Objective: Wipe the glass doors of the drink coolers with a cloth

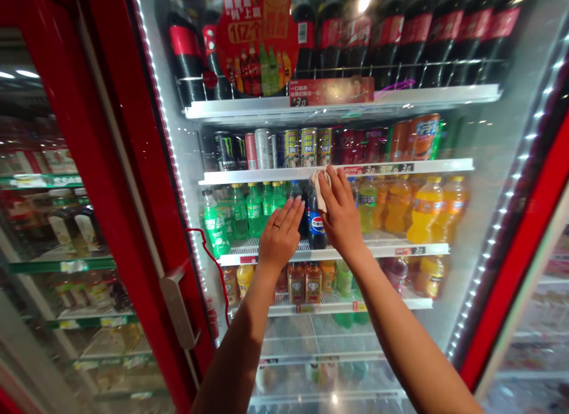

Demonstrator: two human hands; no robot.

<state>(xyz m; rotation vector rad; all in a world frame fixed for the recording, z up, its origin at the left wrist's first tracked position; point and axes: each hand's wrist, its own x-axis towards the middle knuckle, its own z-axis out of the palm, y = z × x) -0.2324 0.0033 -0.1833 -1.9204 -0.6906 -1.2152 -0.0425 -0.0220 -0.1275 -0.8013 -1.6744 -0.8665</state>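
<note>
My right hand [340,203] holds a whitish cloth [319,188] under its fingers, flat against the glass door [284,337] of a lit drinks fridge. The cloth shows at the left side of the hand, in front of the can shelf's edge. Lower and to the left, my left hand [281,233] has its fingers stretched out and holds nothing. It appears to rest on the glass, with a ring on one finger. Between the two hands, a dark Pepsi bottle [316,224] stands behind the door, partly covered by my right hand.
A round red sticker [258,43] is on the upper door. Behind the glass are cola bottles [415,31], cans [300,147], green bottles [254,209] and orange drinks [427,206]. A metal handle [180,307] sits on the red frame at left; another fridge [66,266] stands beyond.
</note>
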